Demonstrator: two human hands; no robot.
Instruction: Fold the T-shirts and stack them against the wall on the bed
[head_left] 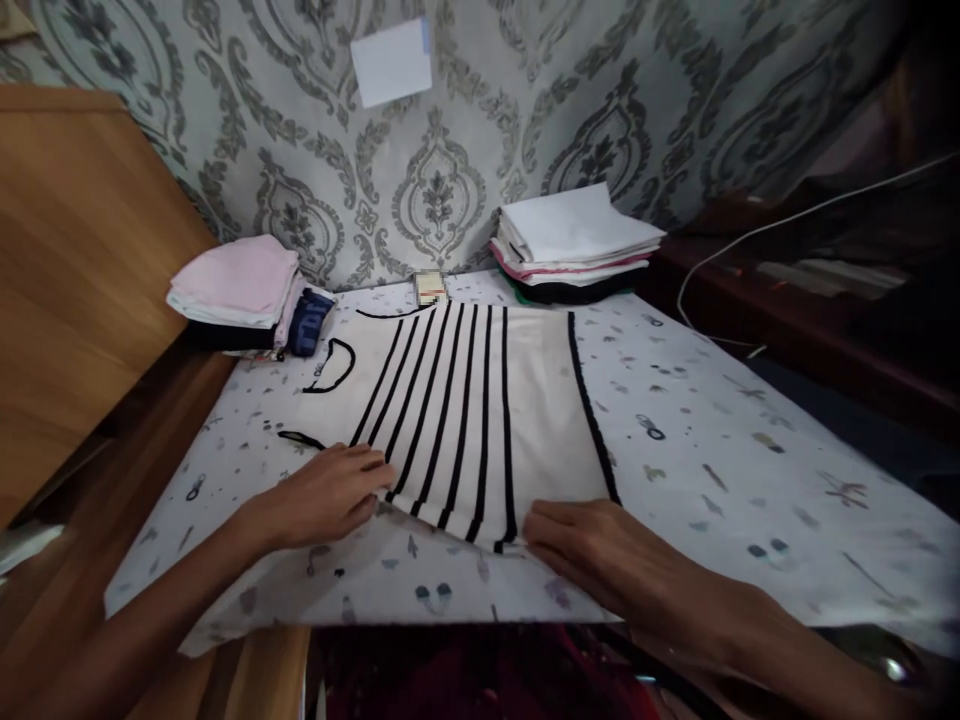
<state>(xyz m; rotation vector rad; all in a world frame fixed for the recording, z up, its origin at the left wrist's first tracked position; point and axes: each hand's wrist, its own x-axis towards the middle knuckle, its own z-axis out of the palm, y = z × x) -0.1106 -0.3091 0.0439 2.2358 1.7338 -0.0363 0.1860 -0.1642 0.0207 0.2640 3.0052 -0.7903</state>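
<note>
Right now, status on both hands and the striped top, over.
Left hand, right hand on near edge, grip unclear. Striped top spread out, neckline left. Pink-topped pile, white-topped pile beyond, clear of hands.

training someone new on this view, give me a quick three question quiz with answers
1. True or false: the left hand is nearer than the right hand to the neckline of the striped top.
2. Which colour is uppermost on the folded pile on the right?
a) pink
b) white
c) black
3. Fill in: the stripes on the top are ____.

Key: 1 true; 2 b; 3 black
</note>
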